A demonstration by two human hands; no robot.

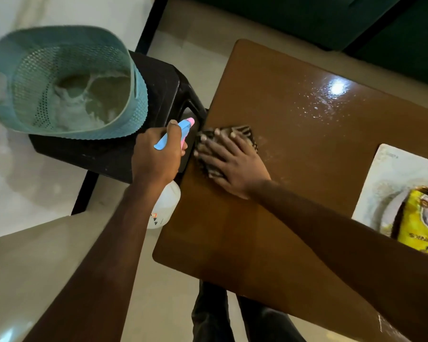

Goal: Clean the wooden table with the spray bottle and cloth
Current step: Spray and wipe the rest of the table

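The brown wooden bench shines wet at its far right, speckled with droplets under a light's glare. At its left edge the right hand presses flat, fingers spread, on the striped cloth. Just beside it, off the bench, the left hand grips the spray bottle. A teal basket sits on a black stool at the left, on the pale floor.

Home — wooden table, mesh basket.

The brown wooden bench filled the frame's centre, with wet droplets glinting toward the upper right. A striped cloth lay at its left edge, and a white tray sat at the right edge.
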